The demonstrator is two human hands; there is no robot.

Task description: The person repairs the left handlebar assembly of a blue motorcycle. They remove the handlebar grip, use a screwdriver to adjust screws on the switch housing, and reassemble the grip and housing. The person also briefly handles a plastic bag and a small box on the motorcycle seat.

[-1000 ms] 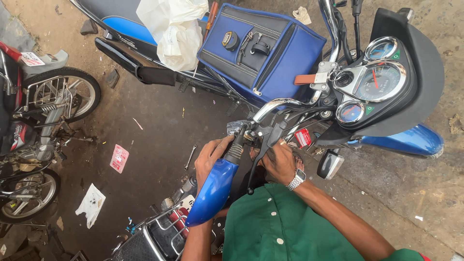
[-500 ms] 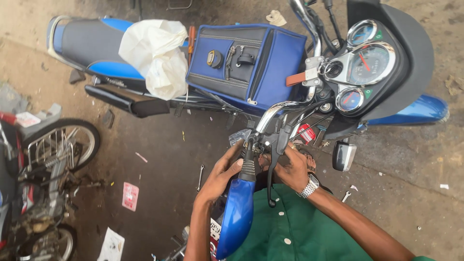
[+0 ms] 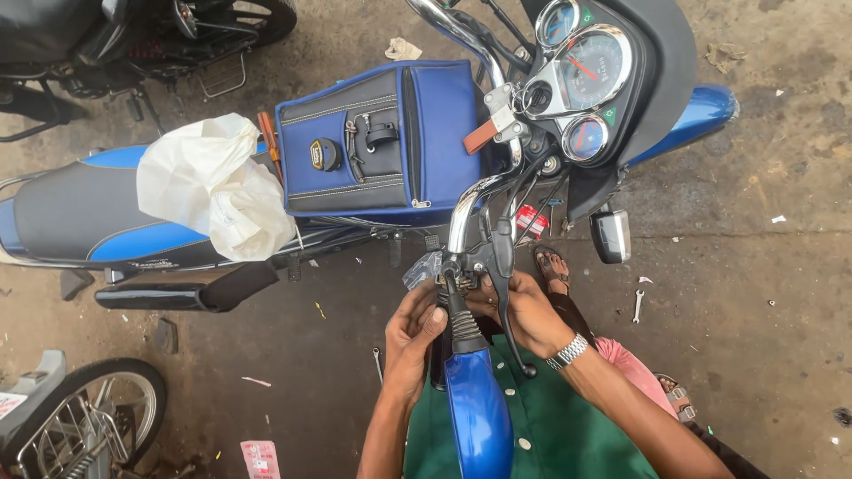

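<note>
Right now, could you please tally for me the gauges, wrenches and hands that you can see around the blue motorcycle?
Round gauges on the instrument cluster: 3
Wrenches lying on the ground, one right of the sandalled foot, one by the left hand: 2
Hands at the handlebar grip, the left hand and the right hand: 2
Total: 7

A blue-handled screwdriver (image 3: 477, 410) stands near the lower centre of the frame, its black ribbed collar pointing up into the switch housing (image 3: 457, 270) on the chrome handlebar (image 3: 468, 202). A black brake lever (image 3: 508, 302) hangs down just right of it.
</note>
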